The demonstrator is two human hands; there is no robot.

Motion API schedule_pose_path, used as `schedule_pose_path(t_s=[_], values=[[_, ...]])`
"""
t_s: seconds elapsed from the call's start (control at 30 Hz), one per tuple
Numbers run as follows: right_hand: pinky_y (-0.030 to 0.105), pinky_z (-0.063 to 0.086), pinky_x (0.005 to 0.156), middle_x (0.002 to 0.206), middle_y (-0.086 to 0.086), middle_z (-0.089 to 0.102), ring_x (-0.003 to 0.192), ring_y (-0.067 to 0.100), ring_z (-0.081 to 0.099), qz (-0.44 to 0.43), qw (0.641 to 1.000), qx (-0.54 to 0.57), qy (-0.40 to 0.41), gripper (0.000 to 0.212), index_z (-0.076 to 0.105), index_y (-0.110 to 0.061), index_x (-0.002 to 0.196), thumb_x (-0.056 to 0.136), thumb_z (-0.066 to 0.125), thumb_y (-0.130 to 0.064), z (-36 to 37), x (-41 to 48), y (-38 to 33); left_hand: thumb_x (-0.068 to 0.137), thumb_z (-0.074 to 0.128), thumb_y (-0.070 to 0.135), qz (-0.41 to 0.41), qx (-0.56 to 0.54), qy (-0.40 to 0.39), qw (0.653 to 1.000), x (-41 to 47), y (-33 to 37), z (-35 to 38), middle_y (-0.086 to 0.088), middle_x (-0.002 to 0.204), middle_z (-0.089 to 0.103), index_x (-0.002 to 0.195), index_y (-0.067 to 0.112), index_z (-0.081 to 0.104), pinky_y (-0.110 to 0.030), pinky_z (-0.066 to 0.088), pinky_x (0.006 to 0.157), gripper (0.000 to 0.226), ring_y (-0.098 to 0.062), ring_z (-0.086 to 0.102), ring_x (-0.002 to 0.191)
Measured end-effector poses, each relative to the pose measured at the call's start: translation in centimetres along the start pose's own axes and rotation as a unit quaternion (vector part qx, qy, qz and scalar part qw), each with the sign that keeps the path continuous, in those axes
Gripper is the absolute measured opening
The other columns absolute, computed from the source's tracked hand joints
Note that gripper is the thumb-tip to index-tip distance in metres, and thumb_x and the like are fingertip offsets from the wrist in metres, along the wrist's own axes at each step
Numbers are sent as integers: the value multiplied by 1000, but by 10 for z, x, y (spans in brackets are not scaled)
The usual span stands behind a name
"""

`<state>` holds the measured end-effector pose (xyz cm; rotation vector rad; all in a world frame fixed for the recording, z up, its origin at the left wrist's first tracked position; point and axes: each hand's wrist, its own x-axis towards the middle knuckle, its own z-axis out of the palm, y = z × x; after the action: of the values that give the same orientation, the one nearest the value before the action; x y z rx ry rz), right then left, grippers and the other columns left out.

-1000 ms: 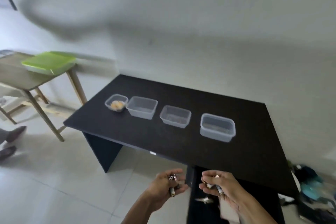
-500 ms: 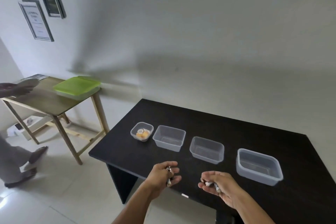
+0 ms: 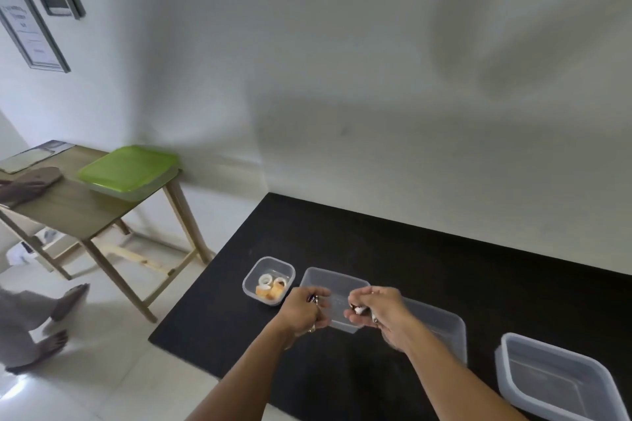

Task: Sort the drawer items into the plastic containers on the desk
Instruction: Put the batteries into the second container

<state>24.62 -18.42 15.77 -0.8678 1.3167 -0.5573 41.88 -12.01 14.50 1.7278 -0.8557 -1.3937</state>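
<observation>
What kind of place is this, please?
Likely a plain room in a home or office: a black desk by a white wall, framed papers hung there, a wooden side table.

Black desk [image 3: 376, 249], four clear containers [image 3: 441, 323] in a row near its front edge, left hand [image 3: 302, 313] and right hand [image 3: 379, 313] each gripping small items [image 3: 359, 309] (too blurred to name) above the second container [image 3: 337, 282], leftmost container [image 3: 286, 267] holding rolls of tape [image 3: 265, 280].
</observation>
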Motion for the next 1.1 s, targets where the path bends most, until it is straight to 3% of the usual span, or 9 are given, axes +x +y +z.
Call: schedule_pose_path(t_s=[0.13, 0.23, 0.4, 0.47, 0.53, 0.63, 0.77, 0.9, 1.1], values=[[25, 48, 43, 75, 12, 73, 56, 19, 69, 2, 996, -79, 39, 15, 71, -1, 94, 81, 78, -4, 18, 32, -6, 88, 39, -14, -7, 47, -14, 999, 47, 6, -3, -11, 97, 62, 119, 3, 60, -38, 59, 75, 41, -21, 60, 78], [22, 38, 38, 63, 4, 66, 46, 13, 58, 3, 987, -141, 80, 24, 68, -9, 85, 77, 85, -23, 30, 55, -8, 93, 38, -11, -14, 88, -50, 995, 79, 11, -2, -7, 84, 59, 107, 3, 63, -24, 49, 51, 32, -13, 55, 63], [19, 38, 37, 57, 2, 64, 40, 10, 55, 7, 958, -261, 119, 31, 68, -14, 81, 84, 77, -43, 49, 85, -10, 92, 32, -4, -41, 147, -70, 986, 124, 6, 0, -4, 66, 53, 93, 2, 65, -23, 35, 40, 34, -9, 44, 43], [19, 41, 39, 60, 4, 65, 41, 10, 56, 6, 951, -285, 117, 26, 70, -11, 85, 87, 74, -37, 55, 95, -6, 92, 31, -2, -45, 174, -85, 980, 137, -4, -2, -6, 66, 60, 93, -2, 70, -25, 44, 44, 39, -13, 52, 46], [19, 43, 42, 69, 7, 66, 45, 10, 59, 11, 946, -303, 112, 21, 70, -7, 88, 89, 72, -28, 59, 104, 0, 90, 34, -1, -52, 182, -96, 977, 143, -11, -3, -14, 79, 71, 89, -2, 71, -37, 59, 62, 37, -25, 68, 67], [21, 44, 42, 70, 10, 64, 43, 12, 58, 21, 943, -316, 100, 21, 62, -8, 87, 89, 71, -27, 62, 110, 10, 93, 42, 4, -39, 251, -106, 961, 143, -14, -6, -10, 92, 69, 88, 5, 68, -37, 57, 79, 27, -24, 65, 86], [28, 50, 48, 69, 9, 62, 53, 18, 61, 51, 943, -321, 71, 21, 58, -11, 77, 95, 62, -20, 60, 111, 19, 94, 47, 3, -41, 298, -124, 946, 147, -23, -8, -1, 78, 60, 73, 17, 59, -24, 47, 66, 28, -12, 54, 72], [31, 61, 56, 84, 10, 69, 64, 18, 67, 62, 941, -327, 54, 16, 62, -14, 82, 90, 62, 0, 53, 120, 29, 96, 56, 7, -35, 273, -140, 951, 155, -33, -10, -13, 102, 71, 109, 7, 69, -26, 48, 74, 19, -14, 58, 83], [28, 60, 57, 98, 6, 65, 76, 17, 67, 55, 935, -348, 31, 30, 67, -18, 110, 88, 64, 3, 52, 127, 35, 92, 61, 5, -16, 258, -133, 957, 156, -35, -12, -11, 118, 68, 119, 9, 67, -28, 50, 83, 28, -24, 66, 103]])
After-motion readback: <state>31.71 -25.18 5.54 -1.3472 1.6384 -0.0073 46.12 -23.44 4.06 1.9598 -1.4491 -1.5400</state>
